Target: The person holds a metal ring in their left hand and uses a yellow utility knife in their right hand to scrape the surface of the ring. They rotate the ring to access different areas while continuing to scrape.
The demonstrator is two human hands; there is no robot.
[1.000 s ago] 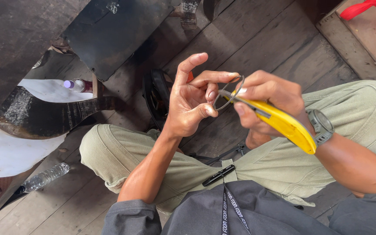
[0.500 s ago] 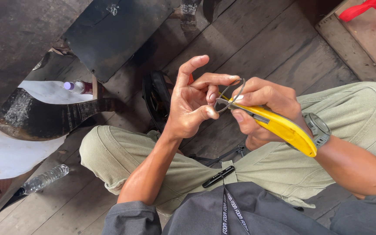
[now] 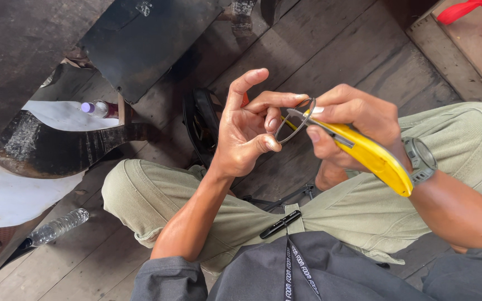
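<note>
Above my crossed legs, I am pinching a thin wire ring in my left hand, steadying it against the tool. My right hand is wrapping a yellow-handled cutter, its tip touching the ring. Beside my knee, a plastic bottle is lying, seemingly empty.

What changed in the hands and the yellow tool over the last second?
Very little. The right hand keeps its grip on the yellow tool, whose tip has edged slightly toward the left hand. The thin metal ring stays pinched at the left fingertips. No grip was taken or released; crossed legs and plastic bottle unchanged.
</note>
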